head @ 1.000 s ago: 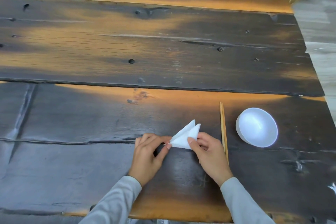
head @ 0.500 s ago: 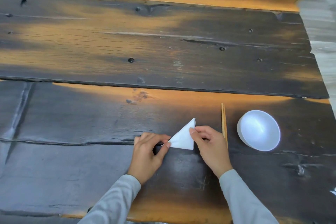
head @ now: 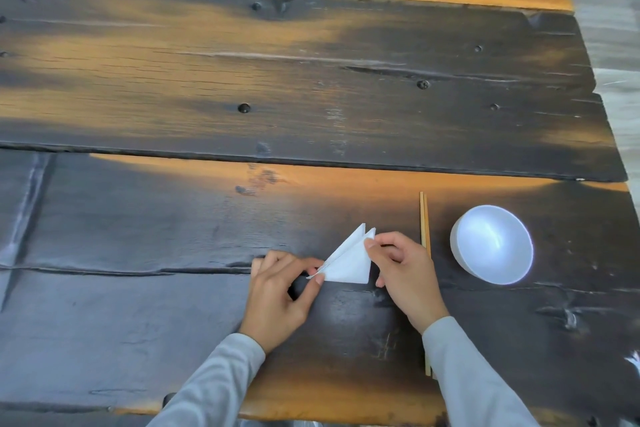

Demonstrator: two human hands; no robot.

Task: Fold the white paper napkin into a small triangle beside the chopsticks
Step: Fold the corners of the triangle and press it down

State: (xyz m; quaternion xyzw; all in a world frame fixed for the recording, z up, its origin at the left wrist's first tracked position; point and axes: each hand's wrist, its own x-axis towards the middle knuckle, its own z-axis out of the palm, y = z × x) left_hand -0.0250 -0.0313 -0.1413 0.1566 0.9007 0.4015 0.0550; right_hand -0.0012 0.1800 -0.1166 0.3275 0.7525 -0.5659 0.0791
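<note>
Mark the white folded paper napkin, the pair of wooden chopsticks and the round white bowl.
white folded paper napkin [head: 349, 267]: head view, middle of the flat near layer.
pair of wooden chopsticks [head: 424, 218]: head view, far stretch of the shafts.
round white bowl [head: 491, 243]: head view, bare inner surface.

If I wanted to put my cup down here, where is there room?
Bare: the far planks beyond the chopsticks and bowl, and the table left of the left hand. Crowded: napkin, right hand, chopsticks and bowl sit close together.
</note>
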